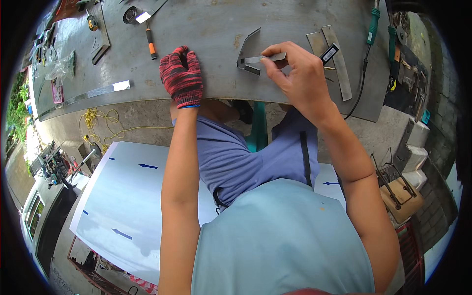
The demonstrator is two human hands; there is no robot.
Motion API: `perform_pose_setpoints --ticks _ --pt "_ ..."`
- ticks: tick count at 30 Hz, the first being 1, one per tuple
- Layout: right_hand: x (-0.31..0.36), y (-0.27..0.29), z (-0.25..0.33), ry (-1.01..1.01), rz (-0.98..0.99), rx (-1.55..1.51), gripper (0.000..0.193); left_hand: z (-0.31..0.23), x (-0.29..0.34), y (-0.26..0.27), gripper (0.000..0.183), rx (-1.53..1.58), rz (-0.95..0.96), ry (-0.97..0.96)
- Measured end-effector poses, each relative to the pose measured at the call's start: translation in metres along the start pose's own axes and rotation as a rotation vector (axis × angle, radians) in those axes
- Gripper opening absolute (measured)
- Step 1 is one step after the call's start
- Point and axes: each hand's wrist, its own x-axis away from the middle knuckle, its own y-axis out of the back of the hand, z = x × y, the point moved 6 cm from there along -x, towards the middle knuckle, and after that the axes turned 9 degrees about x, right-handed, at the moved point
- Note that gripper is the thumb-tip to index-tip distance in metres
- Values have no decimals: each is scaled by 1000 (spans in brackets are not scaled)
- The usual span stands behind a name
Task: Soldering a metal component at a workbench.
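Observation:
My left hand, in a red and black knit glove, rests near the front edge of the metal table with its fingers curled in; nothing shows in it. My bare right hand pinches a short flat metal piece between thumb and fingers. The shiny narrow end of that piece points left and reaches to a small bent metal bracket, which lies on the table with two flaps angled out to the right. Whether they touch, I cannot tell.
Flat metal strips and a black labelled object lie right of my hand. Farther right is a green-handled corded tool. Leftward are an orange-and-black-handled tool, a black roll and a long shiny strip.

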Motion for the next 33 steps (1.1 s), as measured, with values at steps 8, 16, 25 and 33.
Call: perform_pose_setpoints --ticks 8,16,25,33 --pt "-34 113 -38 -112 -539 27 18 1 8 2 21 69 28 17" --pt "-120 140 -126 -154 -749 329 20 -77 70 -17 89 129 232 115" --pt "-113 114 -158 -291 -430 206 46 -98 64 -40 87 40 317 201" --pt "-28 188 -203 -444 -691 294 57 -87 49 -35 82 97 365 87"
